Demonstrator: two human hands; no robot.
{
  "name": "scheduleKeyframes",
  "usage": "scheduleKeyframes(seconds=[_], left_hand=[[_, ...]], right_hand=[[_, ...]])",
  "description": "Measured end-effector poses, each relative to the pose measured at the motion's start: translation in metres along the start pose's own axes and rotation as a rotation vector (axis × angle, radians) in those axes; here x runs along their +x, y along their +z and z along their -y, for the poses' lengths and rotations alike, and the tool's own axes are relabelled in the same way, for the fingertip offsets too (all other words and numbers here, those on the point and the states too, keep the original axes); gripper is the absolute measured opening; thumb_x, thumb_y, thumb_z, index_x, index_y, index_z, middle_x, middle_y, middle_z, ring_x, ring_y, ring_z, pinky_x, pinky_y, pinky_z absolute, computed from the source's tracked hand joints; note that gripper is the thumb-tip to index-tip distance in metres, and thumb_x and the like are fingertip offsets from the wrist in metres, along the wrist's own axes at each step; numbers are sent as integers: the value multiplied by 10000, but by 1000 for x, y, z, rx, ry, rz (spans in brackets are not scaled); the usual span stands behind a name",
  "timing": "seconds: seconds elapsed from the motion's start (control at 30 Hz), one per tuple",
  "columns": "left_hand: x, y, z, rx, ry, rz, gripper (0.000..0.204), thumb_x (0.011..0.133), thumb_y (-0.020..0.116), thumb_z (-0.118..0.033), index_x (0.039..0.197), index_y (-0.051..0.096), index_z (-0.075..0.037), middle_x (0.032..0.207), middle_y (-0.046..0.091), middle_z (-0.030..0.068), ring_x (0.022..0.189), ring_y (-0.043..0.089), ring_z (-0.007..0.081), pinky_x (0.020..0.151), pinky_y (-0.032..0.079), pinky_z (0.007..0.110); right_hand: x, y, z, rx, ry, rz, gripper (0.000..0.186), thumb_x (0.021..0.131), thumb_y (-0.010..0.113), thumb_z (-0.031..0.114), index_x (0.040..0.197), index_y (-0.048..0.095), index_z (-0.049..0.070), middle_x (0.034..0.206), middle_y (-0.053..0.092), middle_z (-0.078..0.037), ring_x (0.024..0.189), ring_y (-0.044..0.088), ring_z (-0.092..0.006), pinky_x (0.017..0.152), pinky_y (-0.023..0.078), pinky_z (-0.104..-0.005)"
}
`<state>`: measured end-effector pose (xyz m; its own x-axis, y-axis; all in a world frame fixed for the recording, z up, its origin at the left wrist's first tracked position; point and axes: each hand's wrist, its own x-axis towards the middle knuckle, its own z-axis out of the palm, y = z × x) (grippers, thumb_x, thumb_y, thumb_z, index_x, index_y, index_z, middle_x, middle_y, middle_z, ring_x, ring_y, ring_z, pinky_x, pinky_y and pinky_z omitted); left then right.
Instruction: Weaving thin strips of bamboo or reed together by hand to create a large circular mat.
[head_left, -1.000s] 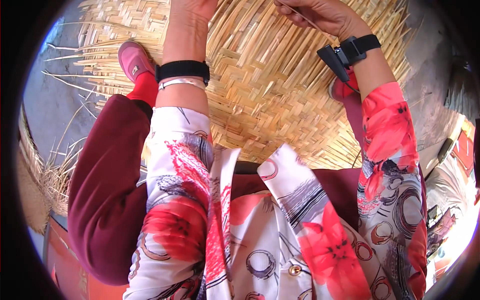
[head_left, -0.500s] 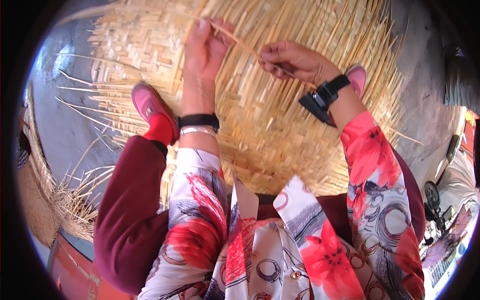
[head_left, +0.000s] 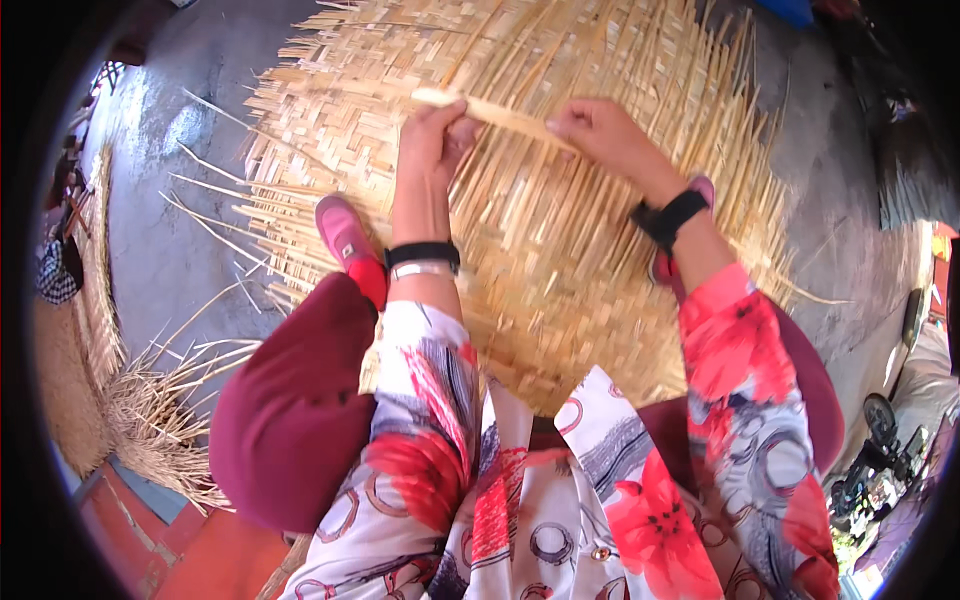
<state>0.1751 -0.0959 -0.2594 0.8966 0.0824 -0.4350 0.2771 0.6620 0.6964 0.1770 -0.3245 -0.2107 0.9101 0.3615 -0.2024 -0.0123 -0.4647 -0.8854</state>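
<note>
A flat, pale bamboo strip (head_left: 505,118) is stretched between my two hands above a large woven bamboo mat (head_left: 530,320). My left hand (head_left: 436,138) pinches it near its left end, thumb on top, and a short piece sticks out beyond the thumb. My right hand (head_left: 598,135) grips the other end between thumb and curled fingers. Below the hands, the mat has a tight weave near me and on the left, with long loose strips fanning out at the far and right sides. My feet, in pink shoes (head_left: 346,232), rest on the mat.
A bundle of thin loose splints (head_left: 165,420) lies at the left beside a rolled woven mat (head_left: 75,370). Long strip ends jut from the mat's left edge over the grey floor (head_left: 160,250). A dark wheeled object (head_left: 880,420) stands at the far right.
The strip has turned from edge-on to showing its broad face and is nearly level. My left hand has come lower in view. The view has shifted, so the mat appears further right.
</note>
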Motion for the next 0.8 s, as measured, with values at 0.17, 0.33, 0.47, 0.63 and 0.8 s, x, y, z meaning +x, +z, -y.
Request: scheduleKeyframes(seconds=[0.17,0.33,0.47,0.63,0.8], left_hand=[[-32,59,-28,440,518,112,154,777,692,-44,918,638,-16,735,641,53,566,563,124,495,439,248],[-71,136,-39,448,623,377,146,836,628,-95,953,597,-14,792,640,74,650,628,153,569,482,246],[-86,162,-35,565,380,568,192,846,629,-122,998,600,-9,829,651,84,692,640,141,523,448,231],[-67,142,-12,990,273,551,199,860,631,-181,960,628,-9,770,643,64,671,629,144,523,443,247],[-28,88,73,1238,181,454,55,754,666,-64,789,709,-66,692,669,44,612,610,98,555,480,243]], right_hand=[[-49,-52,85,183,129,319,218,905,589,205,863,655,2,637,609,-28,491,519,-90,443,408,-234],[-106,-98,100,-187,-132,8,238,886,525,159,803,662,-17,610,612,-70,525,586,-131,470,447,-268],[-123,-158,101,-533,-324,-619,228,834,471,104,738,637,-21,586,630,-107,517,624,-189,499,483,-313],[-98,-204,73,-736,-214,-1128,213,831,515,157,772,656,9,626,636,-185,611,652,-325,596,519,-424],[-60,-130,-56,-720,117,-1074,298,852,554,273,877,626,-15,803,630,-213,715,640,-344,614,509,-425]])
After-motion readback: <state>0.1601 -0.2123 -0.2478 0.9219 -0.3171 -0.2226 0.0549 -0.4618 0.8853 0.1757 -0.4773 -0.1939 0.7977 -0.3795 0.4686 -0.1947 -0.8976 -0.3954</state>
